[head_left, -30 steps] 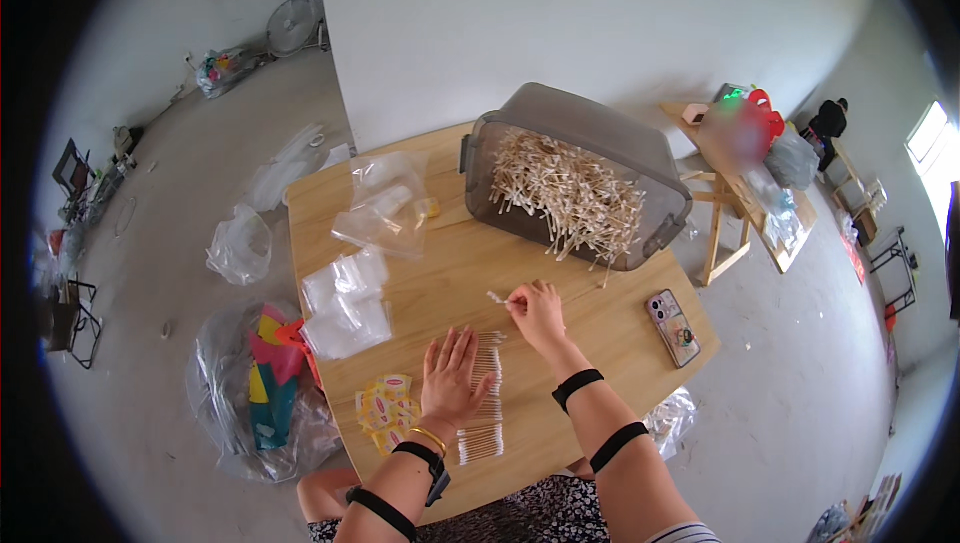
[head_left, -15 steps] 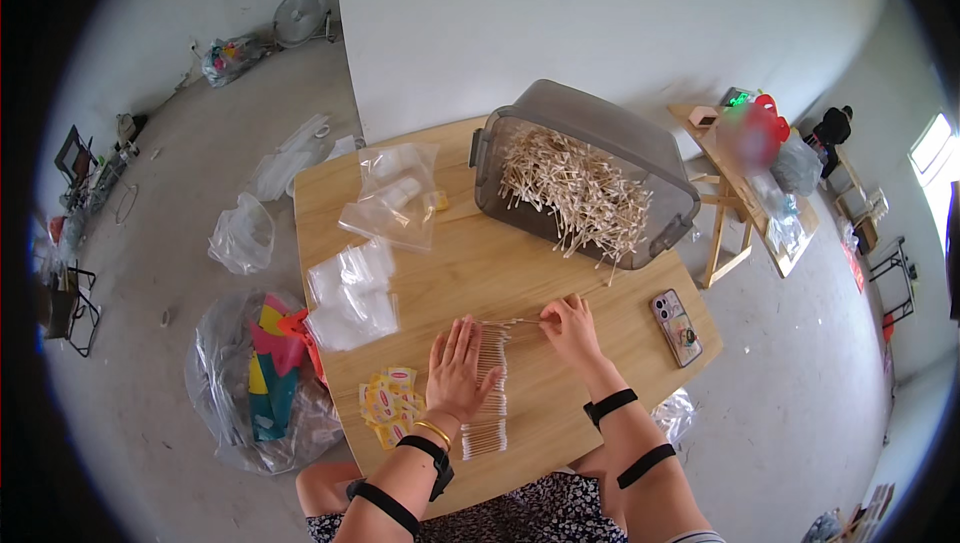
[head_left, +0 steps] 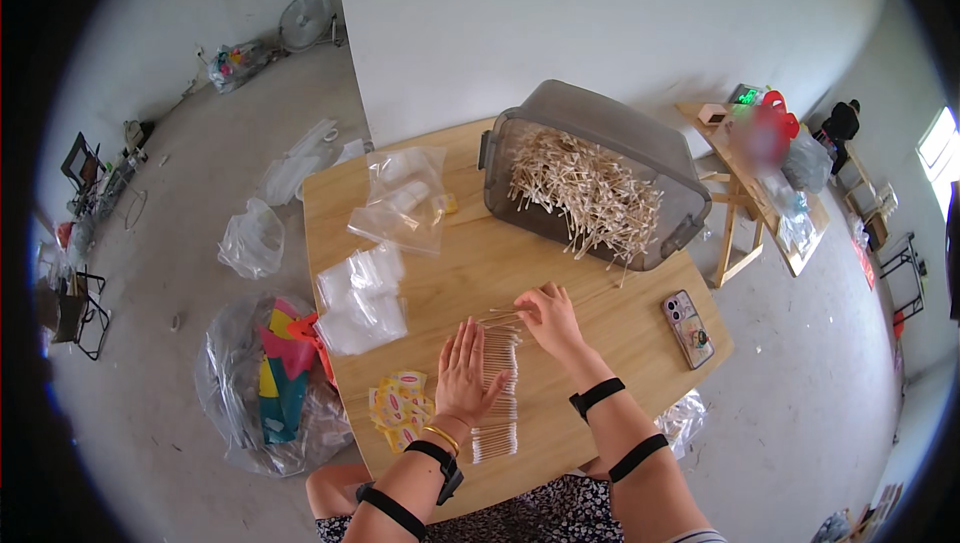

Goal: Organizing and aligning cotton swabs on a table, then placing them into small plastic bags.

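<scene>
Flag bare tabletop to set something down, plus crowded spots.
Bare tabletop: between the gray tub and the clear bags; between the right hand and the phone. Crowded: left side, bags and yellow packets; also the swab row along the left hand.

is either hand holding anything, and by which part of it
The right hand appears to pinch a cotton swab by its right end; the left hand lies flat, gripping nothing.

- Window [head_left: 938, 148] at right glares white.
- Indoor light is moderately bright, shadows soft.
- Clear plastic bags [head_left: 362, 293] catch pale glints.
- Fisheye distortion bends edges; corners are black.
- Blurred patch over the side table [head_left: 716, 139].
</scene>
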A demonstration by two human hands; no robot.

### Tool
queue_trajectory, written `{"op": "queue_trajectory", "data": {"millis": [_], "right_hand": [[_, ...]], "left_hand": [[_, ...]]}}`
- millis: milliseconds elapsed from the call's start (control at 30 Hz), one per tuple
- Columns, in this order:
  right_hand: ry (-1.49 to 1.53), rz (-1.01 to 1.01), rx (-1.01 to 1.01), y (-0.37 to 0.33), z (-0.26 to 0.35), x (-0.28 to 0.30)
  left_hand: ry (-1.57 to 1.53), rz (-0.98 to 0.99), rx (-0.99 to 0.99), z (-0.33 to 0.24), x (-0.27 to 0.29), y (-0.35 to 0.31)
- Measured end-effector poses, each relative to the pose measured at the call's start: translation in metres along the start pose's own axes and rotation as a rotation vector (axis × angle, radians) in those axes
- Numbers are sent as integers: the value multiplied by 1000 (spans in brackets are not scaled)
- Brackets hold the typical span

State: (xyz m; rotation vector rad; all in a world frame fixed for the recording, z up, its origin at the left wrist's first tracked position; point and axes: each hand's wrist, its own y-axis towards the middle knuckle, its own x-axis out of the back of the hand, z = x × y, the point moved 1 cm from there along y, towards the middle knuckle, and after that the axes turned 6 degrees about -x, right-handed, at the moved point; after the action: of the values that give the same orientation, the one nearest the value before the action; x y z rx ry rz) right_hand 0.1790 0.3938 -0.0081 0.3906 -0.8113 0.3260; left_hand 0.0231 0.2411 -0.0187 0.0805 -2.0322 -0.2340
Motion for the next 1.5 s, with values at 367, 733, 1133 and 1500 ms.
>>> {"op": "queue_trajectory", "data": {"millis": [367, 733, 1133, 1500], "right_hand": [[-81, 98, -27, -2, 9, -7], [-135, 56, -60, -3, 11, -3], [35, -65, -29, -21, 22, -14], [-59, -240, -298, -48, -21, 15]], "left_hand": [[-257, -35, 119, 7, 3, 11], [-161, 3, 53, 5, 17, 14], [-91, -28, -61, 15, -6, 50], [54, 84, -17, -2, -11, 65]]}}
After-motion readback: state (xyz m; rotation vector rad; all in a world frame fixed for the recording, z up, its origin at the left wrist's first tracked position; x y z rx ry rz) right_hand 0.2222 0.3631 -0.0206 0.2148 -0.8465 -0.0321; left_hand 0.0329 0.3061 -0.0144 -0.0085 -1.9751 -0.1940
